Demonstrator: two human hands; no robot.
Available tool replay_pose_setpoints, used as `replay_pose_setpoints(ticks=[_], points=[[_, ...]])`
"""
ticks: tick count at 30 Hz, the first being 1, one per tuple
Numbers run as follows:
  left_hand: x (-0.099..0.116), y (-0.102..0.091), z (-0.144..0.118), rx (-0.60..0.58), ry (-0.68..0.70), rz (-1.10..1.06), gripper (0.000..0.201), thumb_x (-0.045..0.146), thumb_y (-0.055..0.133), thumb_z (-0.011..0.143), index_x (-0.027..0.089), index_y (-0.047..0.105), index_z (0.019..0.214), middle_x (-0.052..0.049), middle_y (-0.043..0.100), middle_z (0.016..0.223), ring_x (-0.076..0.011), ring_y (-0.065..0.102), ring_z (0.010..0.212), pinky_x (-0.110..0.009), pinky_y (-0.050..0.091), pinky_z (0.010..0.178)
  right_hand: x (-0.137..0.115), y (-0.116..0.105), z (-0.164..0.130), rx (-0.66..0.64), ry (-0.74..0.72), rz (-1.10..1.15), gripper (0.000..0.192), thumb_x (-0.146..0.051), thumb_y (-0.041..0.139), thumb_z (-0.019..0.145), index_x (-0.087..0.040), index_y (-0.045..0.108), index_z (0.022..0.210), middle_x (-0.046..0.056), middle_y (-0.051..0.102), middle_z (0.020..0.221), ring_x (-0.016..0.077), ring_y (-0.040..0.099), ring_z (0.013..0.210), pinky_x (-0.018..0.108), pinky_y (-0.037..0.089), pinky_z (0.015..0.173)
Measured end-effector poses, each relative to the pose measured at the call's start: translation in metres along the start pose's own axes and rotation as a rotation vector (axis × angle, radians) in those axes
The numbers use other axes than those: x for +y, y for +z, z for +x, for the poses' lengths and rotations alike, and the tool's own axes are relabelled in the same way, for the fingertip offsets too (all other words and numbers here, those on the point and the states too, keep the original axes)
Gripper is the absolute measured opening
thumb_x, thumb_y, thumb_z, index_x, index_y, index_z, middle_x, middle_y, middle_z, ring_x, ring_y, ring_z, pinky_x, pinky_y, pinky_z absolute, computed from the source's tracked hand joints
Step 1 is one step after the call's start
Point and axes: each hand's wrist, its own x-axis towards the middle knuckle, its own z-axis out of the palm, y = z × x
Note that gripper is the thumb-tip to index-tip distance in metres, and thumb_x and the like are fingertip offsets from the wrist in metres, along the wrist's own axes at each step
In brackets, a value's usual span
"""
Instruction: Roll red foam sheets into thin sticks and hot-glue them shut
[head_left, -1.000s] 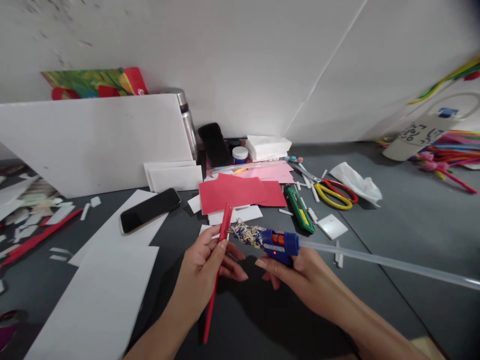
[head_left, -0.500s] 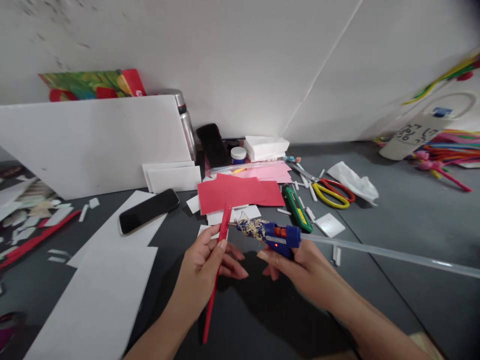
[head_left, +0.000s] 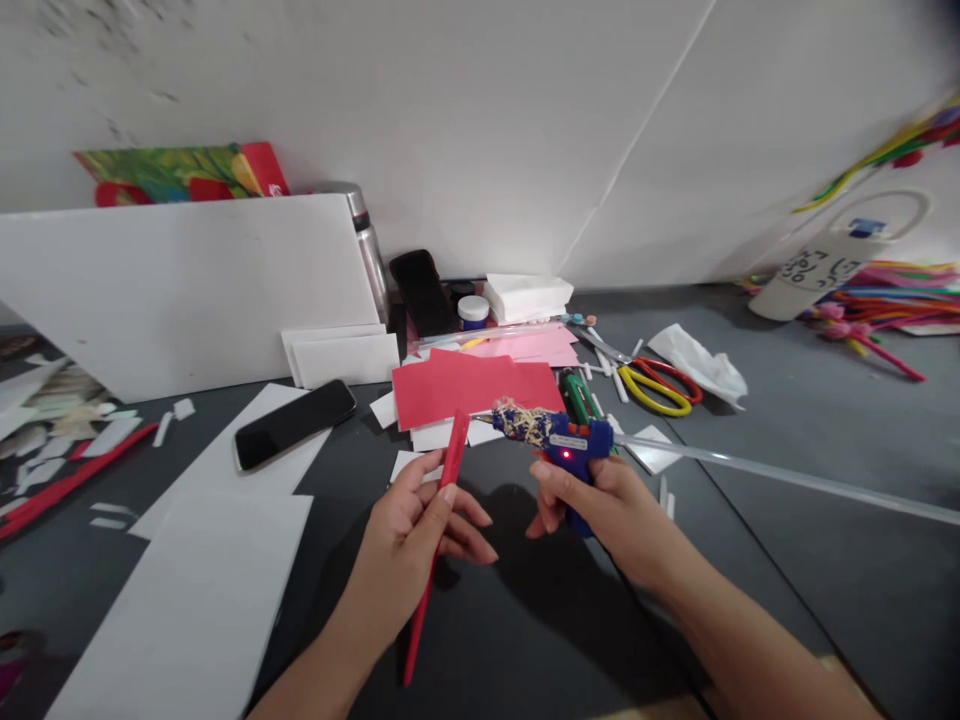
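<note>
My left hand point(head_left: 420, 520) pinches a narrow red strip point(head_left: 455, 452) between thumb and fingers, its other fingers spread to the right. The strip slants, upper end away from me and lower end toward me. In my right hand point(head_left: 592, 500) is a blue hot glue gun point(head_left: 574, 445), with a small red light lit on its side. Pale stringy glue covers its front part, and a long clear glue stick sticks out of its back. The gun's metal nozzle points left, close to the strip's upper end; whether they touch I cannot tell.
Red paper point(head_left: 480, 385) lies beyond my hands, with a green cutter point(head_left: 576, 395) and scissors point(head_left: 660, 385) to its right. A phone point(head_left: 296, 422) rests on white sheets point(head_left: 187, 600) at left. A white board point(head_left: 187, 300) stands behind; a bottle point(head_left: 814, 265) stands far right.
The glue gun has moved up and slightly right in my right hand, its nozzle shifting away from the strip's middle toward its upper end. My left hand has hardly moved.
</note>
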Motion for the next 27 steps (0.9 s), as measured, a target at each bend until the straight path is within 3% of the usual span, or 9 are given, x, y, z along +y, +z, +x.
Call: replay_pose_setpoints(ticks=[6,10,14,17,21,27], points=[[0.001,0.001,-0.001,-0.014,0.0,-0.021,0.034,0.039,0.055,0.097,0.019,0.046,0.123,-0.003,0.072,0.084,-0.0187,0.073,0.06,-0.029,0.056,0.058,-0.001,-0.001,0.001,-0.014,0.064,0.268,0.043,-0.053,0.07,0.082,-0.018,0.058,0.062,-0.003,0.055,0.052,0.0168,0.065,0.053,0.029,0.054,0.059],[0.003,0.004,-0.003,-0.018,-0.022,-0.047,0.028,0.039,0.057,0.095,0.018,0.049,0.112,-0.004,0.072,0.085,-0.018,0.073,0.06,-0.028,0.056,0.058,-0.002,0.003,0.001,-0.018,0.003,0.385,0.035,-0.046,0.073,0.082,-0.018,0.057,0.068,-0.004,0.056,0.054,0.0148,0.061,0.052,0.029,0.054,0.06],[0.003,0.013,-0.007,-0.079,-0.069,-0.075,0.022,0.038,0.056,0.096,0.019,0.049,0.104,-0.003,0.072,0.082,-0.0174,0.073,0.061,-0.026,0.055,0.058,0.003,0.008,0.002,0.166,-0.05,0.392,0.027,-0.033,0.085,0.071,-0.02,0.063,0.081,0.002,0.072,0.085,0.0189,0.07,0.084,0.03,0.053,0.083],[-0.001,0.019,-0.011,-0.168,-0.117,-0.068,0.024,0.041,0.056,0.096,0.019,0.048,0.103,-0.003,0.072,0.081,-0.0192,0.075,0.064,-0.026,0.054,0.058,0.005,0.009,0.003,0.189,-0.023,0.374,0.028,-0.035,0.085,0.07,-0.019,0.064,0.079,0.007,0.074,0.104,0.0251,0.068,0.106,0.034,0.049,0.095],[-0.006,0.025,-0.015,-0.246,-0.153,-0.023,0.026,0.044,0.054,0.096,0.02,0.048,0.103,-0.004,0.071,0.082,-0.0202,0.075,0.066,-0.026,0.054,0.058,-0.001,0.008,-0.001,0.161,0.055,0.396,0.034,-0.036,0.088,0.065,-0.019,0.062,0.078,0.007,0.075,0.093,0.0273,0.07,0.101,0.035,0.051,0.091],[-0.01,0.027,-0.014,-0.239,-0.138,0.009,0.028,0.046,0.054,0.095,0.02,0.048,0.103,-0.003,0.07,0.081,-0.0207,0.075,0.065,-0.028,0.055,0.059,-0.005,0.012,-0.005,0.16,0.084,0.446,0.036,-0.032,0.09,0.061,-0.019,0.06,0.075,0.0,0.071,0.077,0.0251,0.072,0.089,0.033,0.051,0.084]])
